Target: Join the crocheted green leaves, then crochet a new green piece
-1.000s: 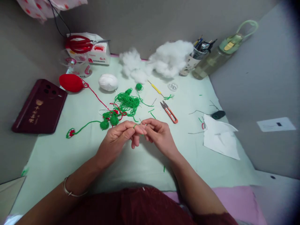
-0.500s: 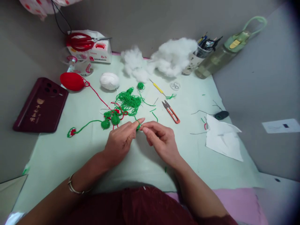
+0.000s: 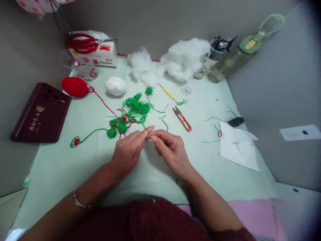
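Observation:
My left hand is closed, with green yarn running over its index finger from the loose green heap. Fingertip to fingertip with it, my right hand pinches at the same yarn; the fingers hide most of what is between them. Just beyond my left hand lie small green crocheted balls tangled with red and white strands. A small red, white and green crocheted piece lies farther left on a green tail.
Orange thread snips and a yellow-handled crochet hook lie ahead on the right. White stuffing, a white yarn ball and a red yarn ball sit behind. A phone is left, a bottle back right.
The whole view has shifted slightly. Between my fingertips, the small green bit seen earlier is now mostly covered; both hands keep nearly the same pose.

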{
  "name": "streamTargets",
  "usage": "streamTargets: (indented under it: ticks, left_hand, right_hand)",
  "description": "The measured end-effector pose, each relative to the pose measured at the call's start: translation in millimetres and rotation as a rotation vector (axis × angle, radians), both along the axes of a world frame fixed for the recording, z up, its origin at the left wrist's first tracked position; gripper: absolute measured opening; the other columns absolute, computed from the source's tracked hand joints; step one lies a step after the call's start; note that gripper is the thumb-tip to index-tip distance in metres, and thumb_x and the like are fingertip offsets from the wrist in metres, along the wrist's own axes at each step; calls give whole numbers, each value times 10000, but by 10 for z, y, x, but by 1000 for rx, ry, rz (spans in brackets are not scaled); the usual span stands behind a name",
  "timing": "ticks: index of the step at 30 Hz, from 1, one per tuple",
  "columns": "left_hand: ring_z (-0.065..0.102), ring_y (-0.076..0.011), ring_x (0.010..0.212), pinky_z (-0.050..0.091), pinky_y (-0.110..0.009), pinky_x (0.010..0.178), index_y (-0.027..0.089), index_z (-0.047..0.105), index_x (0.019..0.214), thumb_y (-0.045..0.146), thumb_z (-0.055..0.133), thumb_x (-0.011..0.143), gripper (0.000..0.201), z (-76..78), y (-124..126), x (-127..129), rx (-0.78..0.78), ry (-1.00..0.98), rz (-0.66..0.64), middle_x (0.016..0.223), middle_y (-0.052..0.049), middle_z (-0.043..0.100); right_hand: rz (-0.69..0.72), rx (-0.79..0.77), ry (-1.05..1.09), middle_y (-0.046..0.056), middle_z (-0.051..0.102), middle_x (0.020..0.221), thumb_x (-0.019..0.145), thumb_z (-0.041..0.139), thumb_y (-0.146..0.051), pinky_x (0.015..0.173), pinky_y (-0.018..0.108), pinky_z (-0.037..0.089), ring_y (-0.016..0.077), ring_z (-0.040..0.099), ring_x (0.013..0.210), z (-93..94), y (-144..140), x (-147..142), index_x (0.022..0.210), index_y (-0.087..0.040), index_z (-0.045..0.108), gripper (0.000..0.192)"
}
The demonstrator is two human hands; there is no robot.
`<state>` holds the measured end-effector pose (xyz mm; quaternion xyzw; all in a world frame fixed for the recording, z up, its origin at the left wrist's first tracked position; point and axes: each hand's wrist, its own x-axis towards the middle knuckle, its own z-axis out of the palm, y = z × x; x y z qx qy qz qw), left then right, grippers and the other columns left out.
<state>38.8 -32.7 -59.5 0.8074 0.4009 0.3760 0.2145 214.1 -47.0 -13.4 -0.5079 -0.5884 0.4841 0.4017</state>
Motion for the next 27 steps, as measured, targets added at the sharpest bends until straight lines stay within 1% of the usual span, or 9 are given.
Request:
streamTargets:
  ticks: [6,10,13,16,19,21,24,27]
  left_hand:
    - [609,-138,664,501,-242,664,133,628,1373,215,371,1073,404,10,-1,-2,14,30,14,815,-32,707]
    - [613,-136,660,499,-241,674,144,628,1380,219,372,1073,407,21,-4,3,10,54,26,804,-24,702]
    - [610,-134,650,495,-240,659,155,626,1389,218,355,1074,420,20,-2,7,13,74,25,851,-37,725]
    - [615,-139,647,480,-236,628,152,598,1428,231,337,1079,443,13,3,8,35,121,36,807,-26,704]
    - [640,-150,692,491,-236,646,155,570,1460,243,337,1081,454,2,-1,9,39,155,38,794,-25,688]
    - [674,-161,786,510,-238,682,163,557,1471,237,353,1076,450,-6,-11,10,30,162,40,882,-48,707]
    - [695,-175,922,536,-243,710,202,570,1456,232,383,1066,434,-9,-26,14,34,174,86,1095,-90,706]
    - [701,-170,912,547,-250,693,211,598,1419,232,407,1057,410,-7,-27,22,56,205,124,1277,-129,665]
  right_hand:
    - [14,46,-93,-13,644,718,1005,544,-315,533,239,354,87,438,531,-17,-3,12,995,-194,767,254]
    - [28,91,-181,10,693,780,1014,526,-328,587,240,395,106,487,582,-60,-4,28,1039,-199,765,273]
    - [33,116,-230,9,691,771,1016,518,-325,600,238,396,104,484,577,-74,0,44,1042,-193,762,279]
    - [25,88,-241,-5,656,722,1010,521,-328,570,235,371,100,438,548,-69,13,52,1026,-192,766,280]
    - [20,68,-243,-4,653,728,1004,527,-325,574,235,366,106,449,568,-70,28,51,1026,-195,771,278]
    - [22,79,-256,-6,642,723,1002,526,-312,587,235,363,107,459,581,-77,35,48,1026,-192,772,274]
    - [27,84,-274,-24,582,674,1000,528,-308,589,238,348,102,425,567,-89,44,51,1016,-187,768,269]
    - [21,46,-249,-35,543,655,1000,534,-320,577,239,328,99,396,560,-92,52,63,1001,-185,766,269]
